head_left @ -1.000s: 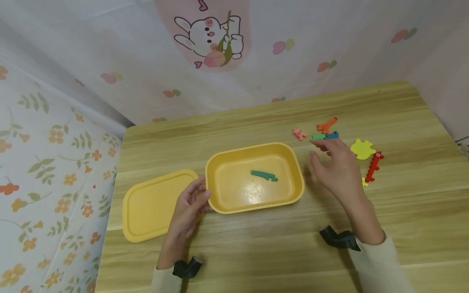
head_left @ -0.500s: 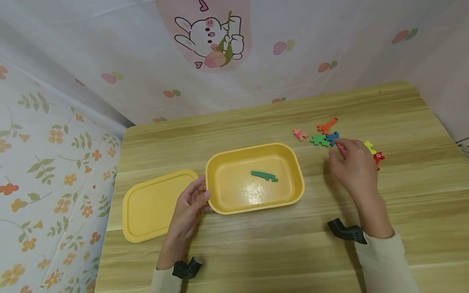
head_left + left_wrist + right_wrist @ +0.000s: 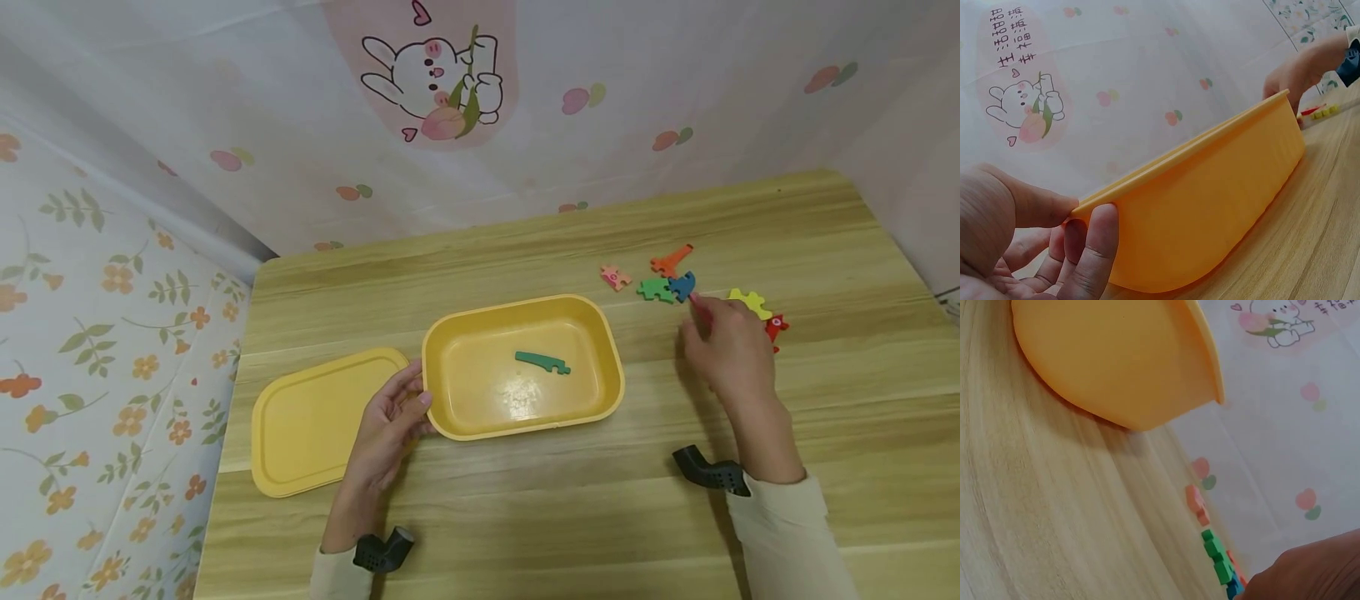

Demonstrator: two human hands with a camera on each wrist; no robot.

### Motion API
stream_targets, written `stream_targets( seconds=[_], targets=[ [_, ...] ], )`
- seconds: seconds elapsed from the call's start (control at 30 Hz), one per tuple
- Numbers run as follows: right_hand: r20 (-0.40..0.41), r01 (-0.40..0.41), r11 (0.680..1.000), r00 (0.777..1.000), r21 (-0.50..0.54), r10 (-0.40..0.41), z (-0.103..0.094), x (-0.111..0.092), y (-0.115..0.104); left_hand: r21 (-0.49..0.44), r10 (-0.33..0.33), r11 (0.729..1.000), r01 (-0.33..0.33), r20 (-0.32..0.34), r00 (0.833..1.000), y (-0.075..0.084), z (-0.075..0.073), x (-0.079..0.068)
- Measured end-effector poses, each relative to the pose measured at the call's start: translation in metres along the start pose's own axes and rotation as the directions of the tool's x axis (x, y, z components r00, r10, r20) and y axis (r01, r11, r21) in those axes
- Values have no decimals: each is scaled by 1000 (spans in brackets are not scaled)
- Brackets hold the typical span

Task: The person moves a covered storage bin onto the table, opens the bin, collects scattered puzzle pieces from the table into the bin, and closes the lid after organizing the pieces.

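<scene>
My left hand (image 3: pixel 386 429) pinches the left rim of a yellow plastic box (image 3: pixel 435 408), thumb on the rim and fingers below it, as the left wrist view (image 3: pixel 1041 231) shows. A dark green puzzle piece (image 3: pixel 542 362) lies inside the box. To the right, my right hand (image 3: pixel 731 350) is lowered over the table, thumb and index finger apart. Its index fingertip is at the edge of a blue puzzle piece (image 3: pixel 682 287), which adjoins a green piece (image 3: pixel 656 289). A small pinkish-red patch shows between the fingers; I cannot tell what it is.
A yellow lid (image 3: pixel 322 425) lies left of the box. Near the right hand are an orange piece (image 3: pixel 671 261), a pink piece (image 3: pixel 615 277), a yellow piece (image 3: pixel 750 303) and a red piece (image 3: pixel 776 331), partly hidden. A patterned curtain (image 3: pixel 525 167) hangs behind the wooden table (image 3: pixel 525 517).
My right hand has moved right, from over the green and blue pieces to just beside the blue one, and covers more of the yellow and red pieces. My left hand and the box stay put.
</scene>
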State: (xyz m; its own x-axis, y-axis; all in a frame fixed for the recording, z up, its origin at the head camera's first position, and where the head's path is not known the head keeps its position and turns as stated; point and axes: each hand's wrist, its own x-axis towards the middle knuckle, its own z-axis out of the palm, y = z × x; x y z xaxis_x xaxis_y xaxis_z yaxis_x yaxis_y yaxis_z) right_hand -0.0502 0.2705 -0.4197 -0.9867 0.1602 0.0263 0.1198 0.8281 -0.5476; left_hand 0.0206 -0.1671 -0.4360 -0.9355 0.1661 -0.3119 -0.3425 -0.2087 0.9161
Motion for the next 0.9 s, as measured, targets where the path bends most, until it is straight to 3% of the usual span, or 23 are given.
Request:
stream_targets(
  seconds=[0.3, 0.67, 0.9],
  targets=[
    [20, -10, 1000, 1000, -10, 11, 4, 2, 5, 5, -1, 1000, 1, -5, 1000, -1, -1, 0],
    [-126, -25, 999, 992, -27, 22, 4, 1, 6, -5, 5, 1000, -5, 4, 1000, -2, -2, 0],
    [-103, -28, 998, 994, -61, 22, 1, 1, 10, -10, 7, 1000, -7, 1, 1000, -2, -2, 1]
  ],
)
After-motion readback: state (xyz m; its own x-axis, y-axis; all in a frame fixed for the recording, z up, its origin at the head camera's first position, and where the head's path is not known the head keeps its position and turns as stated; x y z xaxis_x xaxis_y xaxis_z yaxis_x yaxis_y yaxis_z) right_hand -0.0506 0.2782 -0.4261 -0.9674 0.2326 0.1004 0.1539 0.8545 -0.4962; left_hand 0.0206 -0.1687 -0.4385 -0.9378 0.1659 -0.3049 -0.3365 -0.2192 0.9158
